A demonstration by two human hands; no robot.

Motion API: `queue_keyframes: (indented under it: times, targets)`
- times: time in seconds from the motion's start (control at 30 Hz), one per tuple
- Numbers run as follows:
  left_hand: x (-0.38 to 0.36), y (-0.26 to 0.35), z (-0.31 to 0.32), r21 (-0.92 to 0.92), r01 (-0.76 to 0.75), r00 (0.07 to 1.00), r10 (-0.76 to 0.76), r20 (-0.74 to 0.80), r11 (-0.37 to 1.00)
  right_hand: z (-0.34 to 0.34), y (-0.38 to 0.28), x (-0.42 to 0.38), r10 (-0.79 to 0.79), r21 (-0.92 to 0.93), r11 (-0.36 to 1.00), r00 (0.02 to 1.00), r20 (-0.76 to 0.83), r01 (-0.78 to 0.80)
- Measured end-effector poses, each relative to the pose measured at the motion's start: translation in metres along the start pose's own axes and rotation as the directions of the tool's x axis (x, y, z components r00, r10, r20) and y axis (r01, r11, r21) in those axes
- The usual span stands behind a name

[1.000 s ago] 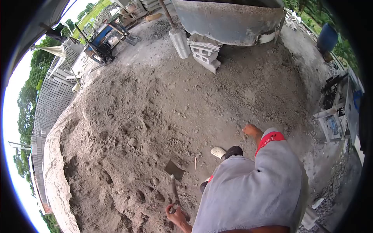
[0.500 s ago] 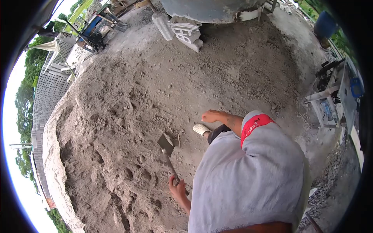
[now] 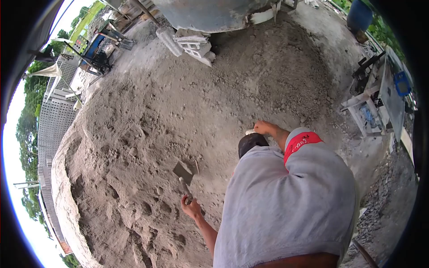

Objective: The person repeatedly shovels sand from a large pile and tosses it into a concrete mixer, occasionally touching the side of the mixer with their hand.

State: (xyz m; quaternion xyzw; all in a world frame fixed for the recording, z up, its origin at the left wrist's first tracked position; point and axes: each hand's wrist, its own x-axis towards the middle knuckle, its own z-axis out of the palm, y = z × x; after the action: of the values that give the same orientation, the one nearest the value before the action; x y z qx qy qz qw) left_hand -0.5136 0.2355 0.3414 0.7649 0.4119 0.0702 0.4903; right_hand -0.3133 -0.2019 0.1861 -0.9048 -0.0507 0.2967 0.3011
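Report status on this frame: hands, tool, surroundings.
Left hand gripping the shovel handle, blade low over the sand pile. Right hand empty, out over the ground. Concrete blocks and mixer drum stand beyond, apart from the shovel.

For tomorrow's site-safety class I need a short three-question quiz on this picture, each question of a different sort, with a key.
1. True or false: the left hand grips the handle of a shovel whose blade rests on the sand pile.
2. What does the right hand hold? A) a bucket B) nothing that can be made out C) a hose
3. Fill in: the hollow concrete block lies beside the large grey ______ at the top of the view.

Key: 1 true; 2 B; 3 drum.
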Motion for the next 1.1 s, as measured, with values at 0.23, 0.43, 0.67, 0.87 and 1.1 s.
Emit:
queue_keyframes:
  times: [0.23,0.43,0.67,0.87,1.1]
  targets:
    - [0.005,0.114,0.059,0.128,-0.135,0.963,0.100,0.249,0.983,-0.016,0.049,0.004,0.077,0.152,0.987,0.988,-0.137,-0.056]
    - [-0.042,0.233,0.115,-0.039,-0.151,0.910,0.154,0.386,0.988,-0.052,0.101,0.011,0.202,0.169,0.971,0.954,-0.220,-0.167]
    - [-0.068,0.311,0.136,-0.018,-0.465,0.653,0.357,0.669,0.885,-0.119,0.074,0.050,0.345,0.611,0.729,0.936,0.062,-0.309]
    - [-0.111,0.397,0.138,-0.135,-0.795,0.218,0.488,0.845,0.591,-0.169,-0.017,0.072,0.276,0.862,-0.491,0.916,0.293,-0.127]
    - [-0.114,0.391,0.148,-0.230,-0.856,0.085,0.565,0.821,0.463,-0.164,0.045,0.059,0.356,0.518,-0.814,0.931,0.088,0.262]
